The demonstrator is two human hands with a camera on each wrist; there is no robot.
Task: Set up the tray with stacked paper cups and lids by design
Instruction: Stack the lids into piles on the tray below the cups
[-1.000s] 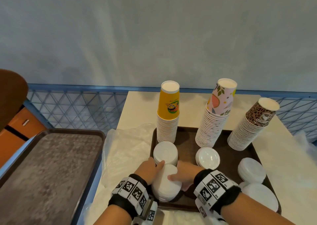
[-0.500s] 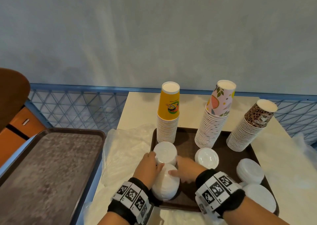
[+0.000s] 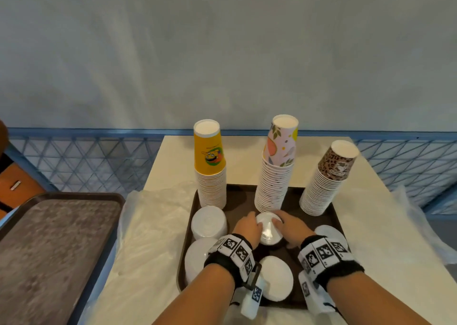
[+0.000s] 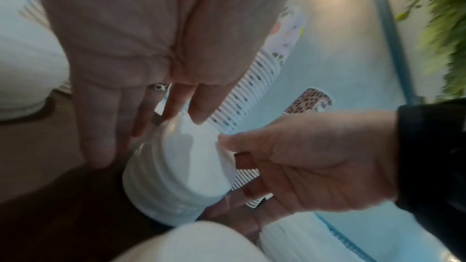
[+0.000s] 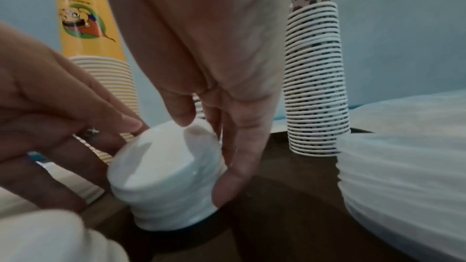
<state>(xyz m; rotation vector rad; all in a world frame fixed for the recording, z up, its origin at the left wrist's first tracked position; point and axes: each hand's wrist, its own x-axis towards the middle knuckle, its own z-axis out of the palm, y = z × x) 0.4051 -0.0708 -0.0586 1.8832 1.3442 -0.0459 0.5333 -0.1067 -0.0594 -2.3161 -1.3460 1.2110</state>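
A dark brown tray (image 3: 237, 198) carries three upside-down cup stacks along its back: yellow cups (image 3: 210, 166), floral cups (image 3: 277, 166) and leopard-print cups (image 3: 329, 178). A short white lid stack (image 3: 268, 228) stands just in front of the floral cups. My left hand (image 3: 249, 225) cups its left side and my right hand (image 3: 284, 225) holds its right side. In the right wrist view the thumb lies on top of the lid stack (image 5: 166, 176) and the fingers run down its side. Other lid stacks sit at back left (image 3: 209, 223), front left (image 3: 196, 260), front middle (image 3: 275, 277) and right (image 3: 331, 235).
The tray sits on a cream table (image 3: 247, 156) partly covered by crumpled clear plastic (image 3: 153, 225). A second, empty brown tray (image 3: 61, 238) lies to the left. Blue mesh railing (image 3: 86, 161) runs behind, below a grey wall.
Both hands have left the front-left lid stack and moved right and back to the middle lid stack in front of the floral cups.
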